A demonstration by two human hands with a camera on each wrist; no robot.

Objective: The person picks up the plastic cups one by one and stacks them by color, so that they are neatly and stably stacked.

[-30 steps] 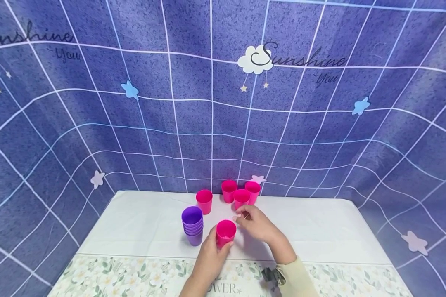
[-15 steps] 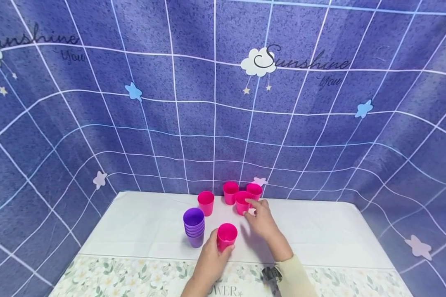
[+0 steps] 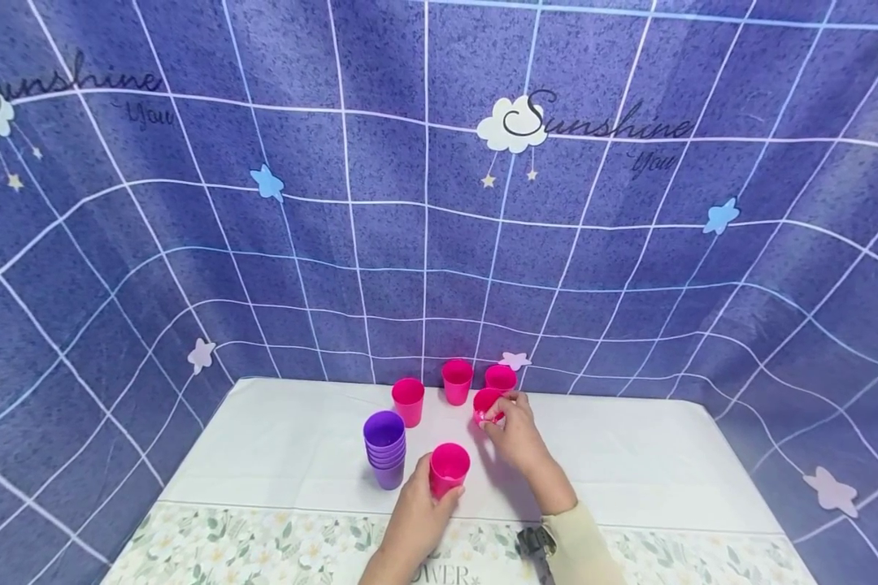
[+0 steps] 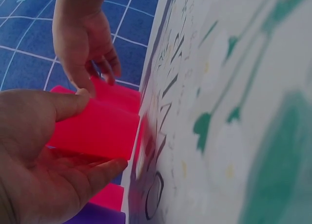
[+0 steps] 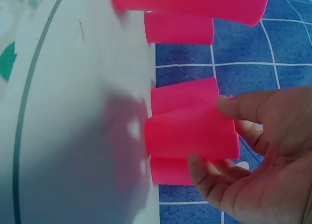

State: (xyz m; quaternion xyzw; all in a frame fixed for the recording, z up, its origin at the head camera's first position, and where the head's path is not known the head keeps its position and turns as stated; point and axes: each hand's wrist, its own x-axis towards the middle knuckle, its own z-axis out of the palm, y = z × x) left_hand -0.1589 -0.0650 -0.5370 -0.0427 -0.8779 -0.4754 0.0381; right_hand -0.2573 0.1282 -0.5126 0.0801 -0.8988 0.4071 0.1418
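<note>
My left hand (image 3: 423,508) holds a pink cup (image 3: 449,465) upright near the front of the white surface, thumb on one side and fingers on the other. Its inside shows from above in the head view. Farther back, my right hand (image 3: 515,431) grips a second pink cup (image 3: 485,400) by its rim. In the right wrist view the thumb lies on one side of this cup (image 5: 195,133) and the fingers lie on the other. Part of it is hidden by the fingers in the head view. Two pink cups stand close behind it, one at the back (image 3: 457,382), one to the right (image 3: 501,376).
Left of the front cup stands a stack of several purple cups (image 3: 384,448). Behind the stack is another single pink cup (image 3: 408,401). A blue gridded curtain (image 3: 380,227) rises behind the table (image 3: 615,463); a floral strip (image 3: 249,536) runs along the front.
My right hand has moved from beside the front cup to the cup farther back and taken hold of its rim. That cup has shifted slightly right. My left hand keeps its hold.
</note>
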